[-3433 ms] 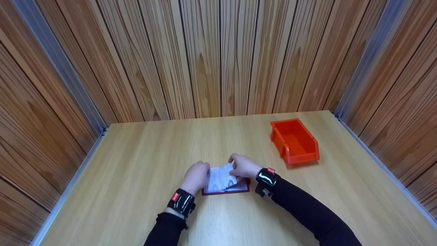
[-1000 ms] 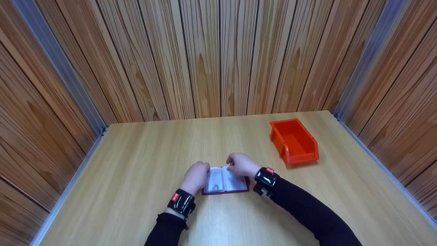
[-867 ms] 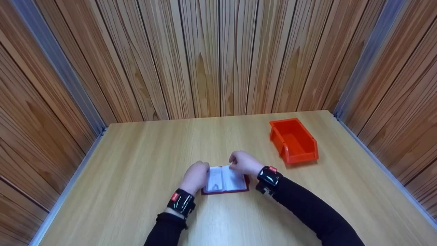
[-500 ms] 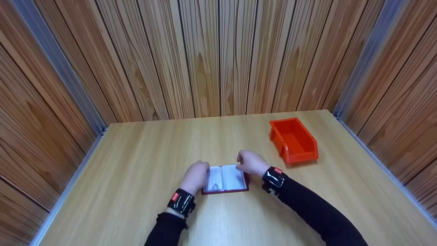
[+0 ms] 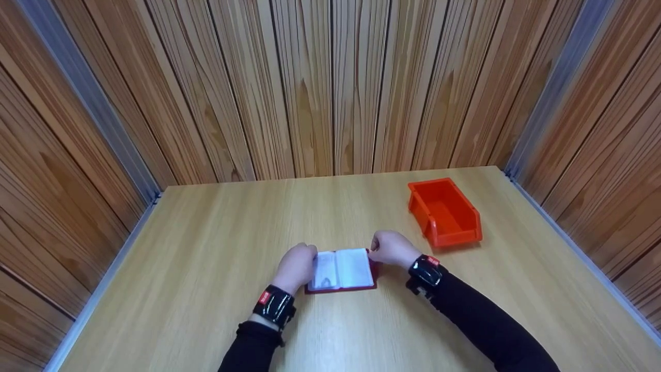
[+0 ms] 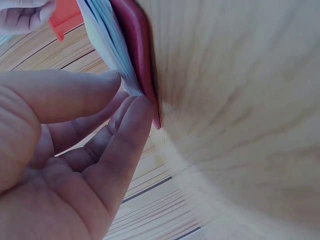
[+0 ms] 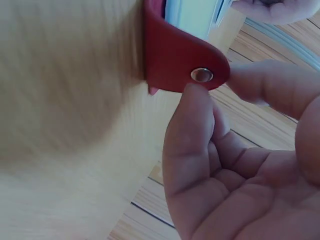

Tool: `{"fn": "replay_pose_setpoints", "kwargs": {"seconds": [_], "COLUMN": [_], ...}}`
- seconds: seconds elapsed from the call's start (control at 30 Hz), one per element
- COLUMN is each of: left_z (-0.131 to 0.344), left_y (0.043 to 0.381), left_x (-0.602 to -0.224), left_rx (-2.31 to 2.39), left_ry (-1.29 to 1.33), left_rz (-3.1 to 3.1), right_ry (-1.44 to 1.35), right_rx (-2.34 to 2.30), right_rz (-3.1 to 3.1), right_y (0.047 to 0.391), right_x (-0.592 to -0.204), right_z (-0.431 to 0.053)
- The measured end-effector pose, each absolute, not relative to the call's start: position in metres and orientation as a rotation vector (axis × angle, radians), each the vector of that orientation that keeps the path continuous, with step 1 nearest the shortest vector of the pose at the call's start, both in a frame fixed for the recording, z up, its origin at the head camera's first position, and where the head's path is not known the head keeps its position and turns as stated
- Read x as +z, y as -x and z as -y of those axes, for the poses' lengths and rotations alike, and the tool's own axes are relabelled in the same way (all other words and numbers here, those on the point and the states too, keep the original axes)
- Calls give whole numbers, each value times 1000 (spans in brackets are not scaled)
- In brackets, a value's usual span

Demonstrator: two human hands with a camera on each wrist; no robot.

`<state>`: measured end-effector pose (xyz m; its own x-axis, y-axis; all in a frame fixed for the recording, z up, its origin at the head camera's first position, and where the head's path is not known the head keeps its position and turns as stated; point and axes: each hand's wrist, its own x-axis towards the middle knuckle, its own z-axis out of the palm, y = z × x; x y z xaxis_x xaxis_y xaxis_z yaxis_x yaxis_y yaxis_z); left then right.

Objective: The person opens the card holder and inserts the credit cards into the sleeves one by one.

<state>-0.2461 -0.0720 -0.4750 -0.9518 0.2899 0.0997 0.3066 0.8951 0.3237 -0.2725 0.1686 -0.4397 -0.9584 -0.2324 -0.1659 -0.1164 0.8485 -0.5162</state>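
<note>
A red card holder (image 5: pixel 341 291) with a snap tab lies spread open on the table, its clear sleeve pages (image 5: pixel 354 268) facing up. My left hand (image 5: pixel 296 269) is at its left side; in the left wrist view, thumb and fingers pinch the edge of the page stack (image 6: pixel 107 42) beside the red cover (image 6: pixel 137 37). My right hand (image 5: pixel 395 249) is at the right edge. Seen in the right wrist view, its thumb and index finger pinch the rounded red tab (image 7: pixel 175 57), which carries a metal snap button (image 7: pixel 202 75). From the head view, the left fingertips are hidden.
An orange-red plastic bin (image 5: pixel 445 213) stands on the wooden table (image 5: pixel 232 222) to the back right, beyond my right hand. Wood-patterned walls (image 5: pixel 315 93) enclose the back and both sides, with metal strips at the corners.
Over three seconds ago the right hand held a page mid-turn. That page has come down flat, and the right hand has slid right to the holder's tab. The left hand has stayed put.
</note>
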Motion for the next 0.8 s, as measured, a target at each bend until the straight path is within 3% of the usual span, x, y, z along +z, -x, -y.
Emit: {"fn": "replay_pose_setpoints", "kwargs": {"seconds": [0.8], "left_z": [73], "left_y": [245], "left_x": [-477], "left_rx": [-562], "left_ry": [493], "left_rz": [2952], "right_ry": [153], "right_rx": [-745], "right_rz": [-2735], "right_y": [274], "right_x": [-456], "right_z": [-195]}}
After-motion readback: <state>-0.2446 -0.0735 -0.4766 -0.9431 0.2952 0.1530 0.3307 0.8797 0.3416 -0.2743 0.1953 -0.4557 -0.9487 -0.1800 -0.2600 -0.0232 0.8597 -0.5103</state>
